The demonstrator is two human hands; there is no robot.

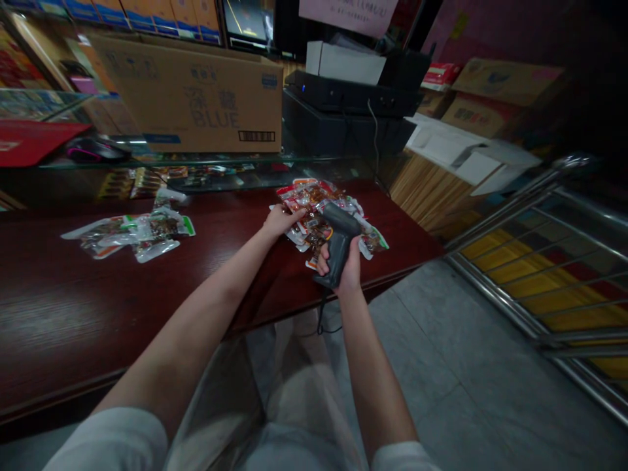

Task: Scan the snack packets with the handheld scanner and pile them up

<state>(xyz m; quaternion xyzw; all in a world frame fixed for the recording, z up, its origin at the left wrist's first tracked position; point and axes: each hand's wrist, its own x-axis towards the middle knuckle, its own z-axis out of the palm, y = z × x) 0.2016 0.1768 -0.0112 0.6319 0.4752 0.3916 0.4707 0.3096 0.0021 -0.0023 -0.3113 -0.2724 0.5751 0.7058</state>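
Observation:
My right hand is wrapped round the grip of a black handheld barcode scanner. The scanner's head tilts toward the upper left, over a pile of snack packets. At the left side of this pile, my left hand is closed on a snack packet, its thumb lying across the top. The scanner covers part of the pile, and my left fingers are partly hidden. A second, smaller group of clear snack packets lies apart on the left of the dark red table.
Behind the table stand a large cardboard box and a black machine on a glass counter. A computer mouse rests at the left. Stacked cartons and a metal railing flank the right side. The scanner's cable hangs past the table edge.

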